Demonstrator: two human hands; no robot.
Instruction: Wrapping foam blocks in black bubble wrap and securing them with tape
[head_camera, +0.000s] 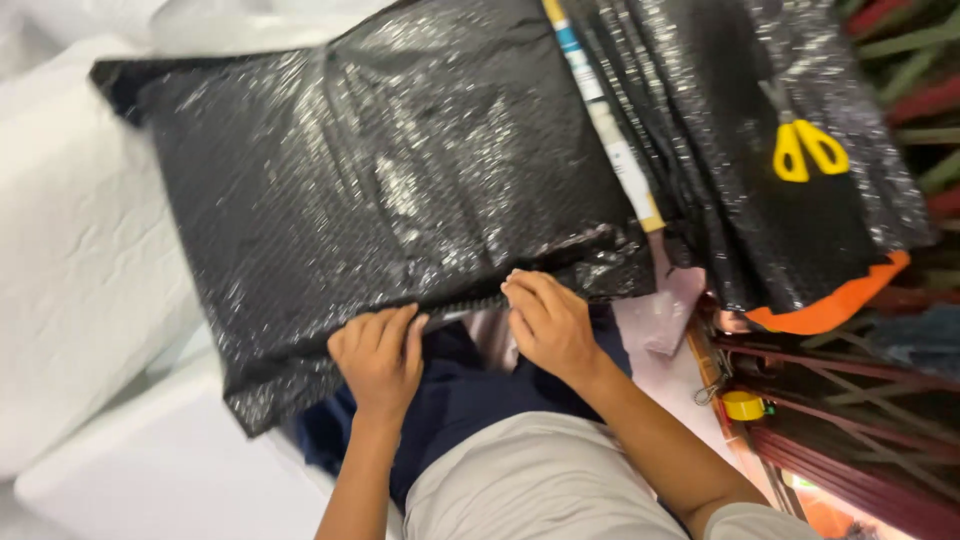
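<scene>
Both hands pinch the near edge of a black bubble-wrap bag (390, 190): left hand (380, 355) and right hand (548, 325) closed on it. Yellow-handled scissors (805, 148) (on more black bags) lie well right of that bag.

A large black bubble-lined mailer bag (380, 200), glossy and finely dimpled, lies flat and slightly skewed across the person's lap, its far corner over white padding. The surface is creased, with bright glints. Its near edge is crumpled and folded, touching dark blue cloth (460, 395) that shows just beneath that edge.
</scene>
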